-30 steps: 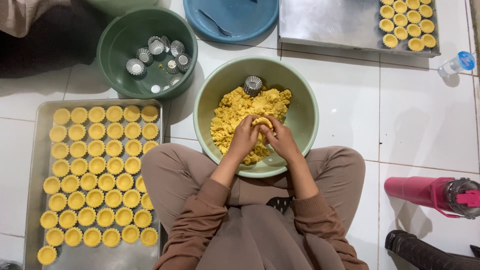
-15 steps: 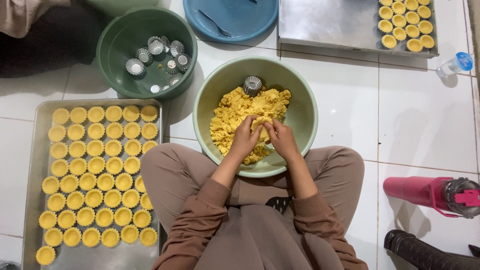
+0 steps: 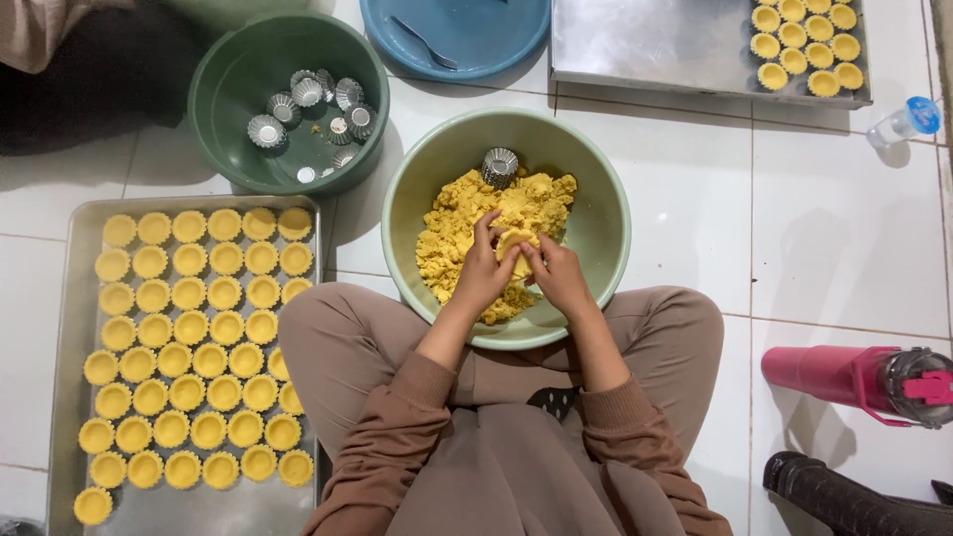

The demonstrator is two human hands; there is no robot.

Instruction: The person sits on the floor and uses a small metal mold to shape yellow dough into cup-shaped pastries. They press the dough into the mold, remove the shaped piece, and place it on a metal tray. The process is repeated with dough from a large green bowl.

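Observation:
A pale green bowl (image 3: 596, 179) rests on the floor against my crossed legs, holding crumbly yellow dough (image 3: 452, 238) and one small fluted metal mould (image 3: 499, 166) at its far side. My left hand (image 3: 483, 273) and my right hand (image 3: 558, 275) meet over the bowl. Together they press a small piece of dough (image 3: 514, 241) between the fingertips. Whether a mould sits under that piece is hidden by the fingers.
A metal tray (image 3: 60, 328) at my left carries several rows of yellow tart shells. A dark green bowl (image 3: 223, 99) holds several empty moulds. Beyond lie a blue lid with a fork (image 3: 486, 40), another tray (image 3: 645, 45) with shells, a small bottle (image 3: 905, 121) and a pink flask (image 3: 844, 377).
Both hands stay over the bowl and keep working the small dough piece; the fingers have shifted slightly. Nothing else has moved.

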